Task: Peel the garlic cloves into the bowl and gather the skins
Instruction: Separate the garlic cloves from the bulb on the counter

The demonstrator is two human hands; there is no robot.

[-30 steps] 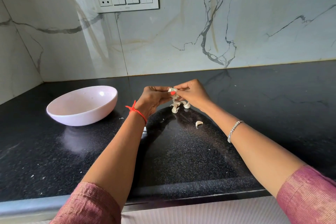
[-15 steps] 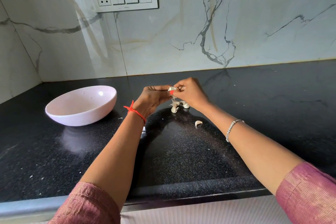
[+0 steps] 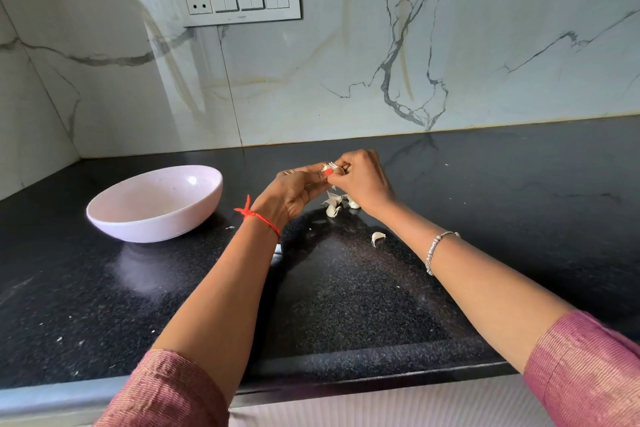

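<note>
Left hand [image 3: 294,191] and right hand [image 3: 363,180] each keep a pinching grip on one garlic clove [image 3: 330,168], above the skins [image 3: 334,204] on the surface [image 3: 346,288]. Risk: the bowl [image 3: 156,229] stands well apart, so a slipped clove would likely land among the skins.

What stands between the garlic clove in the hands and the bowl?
Nothing visible. The garlic clove is held right of the bowl; only counter lies between them, and the bowl is open on top.

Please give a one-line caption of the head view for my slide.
Left hand and right hand peel a garlic clove above loose garlic pieces on a black counter; pink bowl nearby.
</note>
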